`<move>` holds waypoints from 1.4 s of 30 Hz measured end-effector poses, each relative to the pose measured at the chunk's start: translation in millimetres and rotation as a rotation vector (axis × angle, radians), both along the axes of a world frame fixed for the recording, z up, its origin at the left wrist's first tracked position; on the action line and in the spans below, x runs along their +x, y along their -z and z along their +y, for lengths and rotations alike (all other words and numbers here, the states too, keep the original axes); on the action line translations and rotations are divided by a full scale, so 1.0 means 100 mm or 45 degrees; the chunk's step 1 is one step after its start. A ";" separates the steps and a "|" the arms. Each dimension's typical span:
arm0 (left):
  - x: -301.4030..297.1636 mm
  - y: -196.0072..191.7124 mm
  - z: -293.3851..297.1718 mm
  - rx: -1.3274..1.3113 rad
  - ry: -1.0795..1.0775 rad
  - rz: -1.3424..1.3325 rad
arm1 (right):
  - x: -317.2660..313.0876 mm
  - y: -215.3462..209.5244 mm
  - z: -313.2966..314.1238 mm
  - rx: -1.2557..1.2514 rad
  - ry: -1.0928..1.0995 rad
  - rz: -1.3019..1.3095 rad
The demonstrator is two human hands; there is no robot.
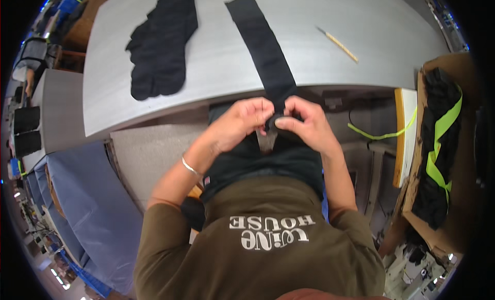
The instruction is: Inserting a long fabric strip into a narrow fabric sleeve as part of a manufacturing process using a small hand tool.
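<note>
A long black fabric strip [264, 47] runs down the grey table and over its front edge to my hands. My left hand [242, 119] pinches the strip's near end from the left, fingertips pressed together. On the other side my right hand [308, 122] grips the same end, its thumb lying on top of the cloth. The end looks folded or bunched between the two hands; its exact shape is partly hidden by my fingers. Both hands are just in front of the table edge, above my lap.
Several black fabric pieces [165, 47] lie overlapped on the table [216, 73] at left. A thin pointed tool with a yellowish handle [341, 46] rests at right. Beside the table stands a cardboard box [428, 217] with black cloth and a neon yellow strip [443, 124].
</note>
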State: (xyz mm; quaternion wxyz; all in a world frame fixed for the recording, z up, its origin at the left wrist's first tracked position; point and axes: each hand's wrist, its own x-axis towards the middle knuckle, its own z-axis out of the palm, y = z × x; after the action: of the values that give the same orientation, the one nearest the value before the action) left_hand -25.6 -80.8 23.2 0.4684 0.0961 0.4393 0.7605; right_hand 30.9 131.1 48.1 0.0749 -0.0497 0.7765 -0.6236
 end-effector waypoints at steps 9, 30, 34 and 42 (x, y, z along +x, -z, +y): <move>0.10 0.03 0.02 0.094 0.043 -0.145 | 0.16 0.01 -0.06 -0.297 0.168 -0.173; 0.14 0.05 0.05 0.049 -0.041 -0.015 | 0.02 -0.03 -0.04 -0.444 0.057 -0.377; 0.21 0.01 0.11 -0.096 -0.235 0.266 | 0.03 0.04 -0.10 -0.517 0.140 -0.298; 0.38 0.08 0.35 -0.637 -0.629 1.150 | 0.06 0.30 -0.32 -0.025 0.557 -0.010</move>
State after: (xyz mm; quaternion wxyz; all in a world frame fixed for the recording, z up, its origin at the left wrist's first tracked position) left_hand 12.4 -46.0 15.1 0.0509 0.1921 0.7721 0.6037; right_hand 36.7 99.0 18.0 -0.0594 0.1217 0.7625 -0.6327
